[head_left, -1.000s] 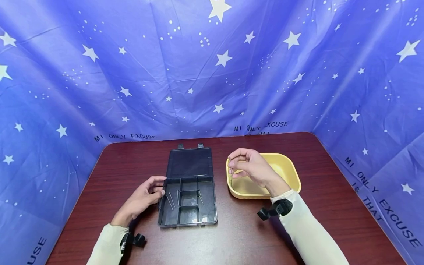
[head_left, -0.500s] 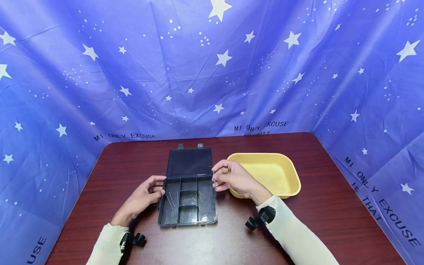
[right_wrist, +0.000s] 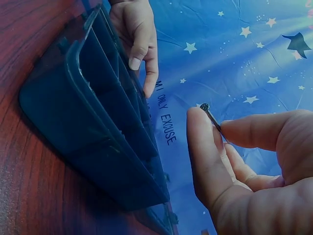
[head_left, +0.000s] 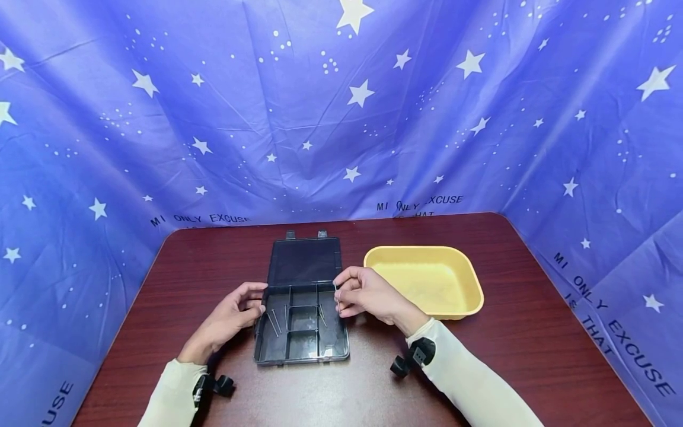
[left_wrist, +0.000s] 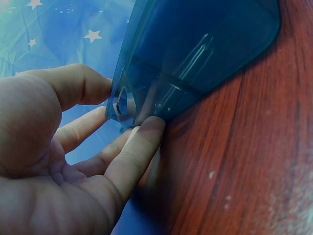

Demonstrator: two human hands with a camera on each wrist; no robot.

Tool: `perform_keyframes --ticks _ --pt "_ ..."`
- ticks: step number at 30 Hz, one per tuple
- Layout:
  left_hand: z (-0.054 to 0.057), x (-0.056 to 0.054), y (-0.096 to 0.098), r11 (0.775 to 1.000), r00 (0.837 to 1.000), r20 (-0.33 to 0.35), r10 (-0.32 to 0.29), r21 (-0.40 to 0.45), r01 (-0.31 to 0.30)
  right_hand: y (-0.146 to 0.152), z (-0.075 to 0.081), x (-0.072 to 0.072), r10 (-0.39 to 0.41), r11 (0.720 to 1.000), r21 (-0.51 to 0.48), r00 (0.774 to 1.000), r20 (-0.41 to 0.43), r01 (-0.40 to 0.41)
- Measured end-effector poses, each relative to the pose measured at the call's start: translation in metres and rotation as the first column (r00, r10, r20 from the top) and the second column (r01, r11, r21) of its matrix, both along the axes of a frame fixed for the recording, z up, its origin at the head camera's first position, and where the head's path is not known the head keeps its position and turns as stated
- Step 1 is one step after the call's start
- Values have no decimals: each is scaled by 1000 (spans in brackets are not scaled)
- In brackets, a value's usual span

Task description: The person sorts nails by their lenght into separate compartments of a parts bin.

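Note:
A dark see-through compartment box [head_left: 303, 347] lies with its lid [head_left: 305, 261] folded back, away from the person. Thin nails [head_left: 275, 322] lie in its left compartment, and more lean in or near the right one. My left hand [head_left: 226, 317] holds the box's left side by the hinge, thumb and fingers at the corner in the left wrist view. Between thumb and fingertips, my right hand [head_left: 373, 296] pinches one nail [right_wrist: 212, 116], its round head showing in the right wrist view. This hand is at the box's right edge, above the right compartment's rim.
A yellow tub [head_left: 432, 276] stands right of the box, its near left corner behind my right hand. All of it rests on a reddish-brown table [head_left: 213, 249]. A blue star-printed curtain [head_left: 320, 118] hangs around the table's back and sides.
My right hand has come out of the yellow tub with the nail and moved left to the box's right edge. The left hand and the box have stayed put.

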State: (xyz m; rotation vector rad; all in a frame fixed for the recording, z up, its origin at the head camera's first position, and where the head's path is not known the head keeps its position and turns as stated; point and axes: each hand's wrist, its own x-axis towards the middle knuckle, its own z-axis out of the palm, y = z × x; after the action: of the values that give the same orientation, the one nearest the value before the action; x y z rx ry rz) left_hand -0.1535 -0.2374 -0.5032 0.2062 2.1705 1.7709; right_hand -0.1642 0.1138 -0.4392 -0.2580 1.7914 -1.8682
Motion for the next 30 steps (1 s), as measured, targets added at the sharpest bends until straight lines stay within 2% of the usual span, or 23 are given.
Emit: perform_keyframes --ticks 8,16,24,30 --pt "0 0 0 1000 1000 -6 -1 0 1 -6 2 1 17 1000 13 1000 -7 -17" --pt "0 0 0 1000 1000 -7 -4 -1 4 -27 1 0 53 999 4 998 -16 -53" --pt "-1 -1 -1 1000 1000 -14 -11 1 11 -52 -6 -3 87 996 -8 996 11 -87" --pt "-1 -3 0 1000 1000 15 -3 4 3 -73 -17 -5 86 996 -21 995 45 -85"
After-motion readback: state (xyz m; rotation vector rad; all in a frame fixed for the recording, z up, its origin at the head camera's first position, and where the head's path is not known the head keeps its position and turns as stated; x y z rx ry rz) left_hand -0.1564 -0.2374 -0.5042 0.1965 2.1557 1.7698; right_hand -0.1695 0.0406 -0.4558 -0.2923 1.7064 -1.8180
